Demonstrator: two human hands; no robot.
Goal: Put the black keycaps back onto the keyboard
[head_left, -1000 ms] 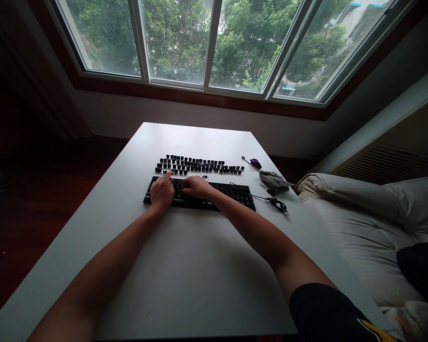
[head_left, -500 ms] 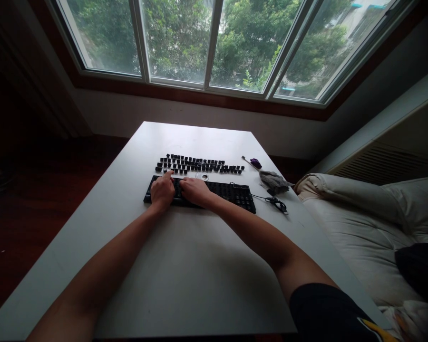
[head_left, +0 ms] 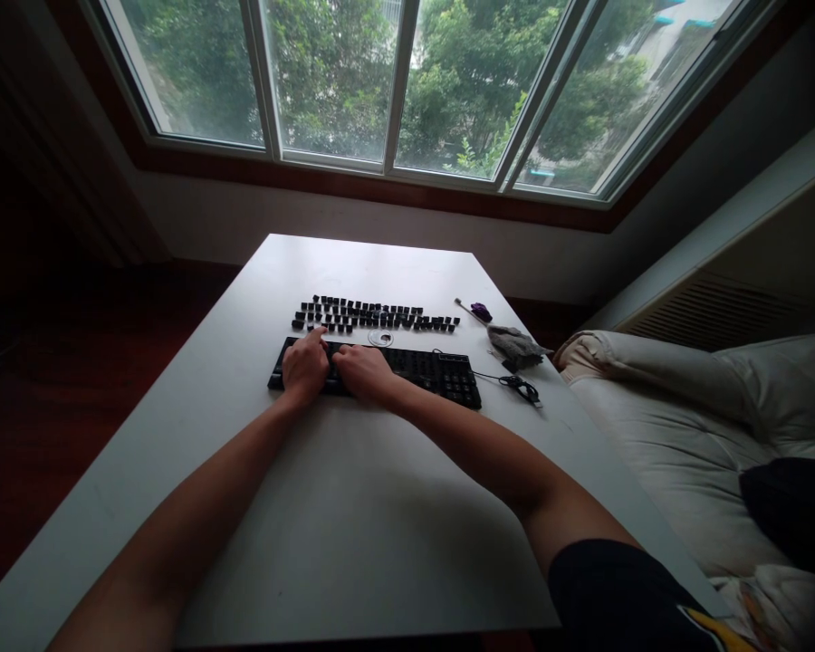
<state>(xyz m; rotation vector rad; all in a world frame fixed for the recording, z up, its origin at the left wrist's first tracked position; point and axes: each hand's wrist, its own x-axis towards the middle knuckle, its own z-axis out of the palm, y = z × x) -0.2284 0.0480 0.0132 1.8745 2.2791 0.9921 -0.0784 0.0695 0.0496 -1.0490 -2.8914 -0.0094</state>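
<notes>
A black keyboard [head_left: 456,380] lies across the white table, its left part covered by both of my hands. My left hand [head_left: 305,364] rests over the left end, the index finger stretched toward the loose keycaps [head_left: 381,319]; its other fingers are mostly hidden. Beside it, my right hand [head_left: 364,369] is closed, with bent fingertips down on the keys. Whatever those fingers pinch is too small or hidden to name. The keycaps stand in several rows just beyond the keyboard. A small clear round dish [head_left: 372,340] with something dark in it sits between rows and keyboard.
Right of the keycaps lie a thin brush [head_left: 470,310], a purple item [head_left: 480,311] and a grey cloth [head_left: 514,345]. The keyboard's bundled cable [head_left: 522,389] lies near the right edge of the table [head_left: 353,543]. A pale sofa [head_left: 642,426] stands alongside.
My right hand has shifted slightly left along the keyboard, closer to my left hand. My left hand keeps much the same pose. The whole view has shifted a little.
</notes>
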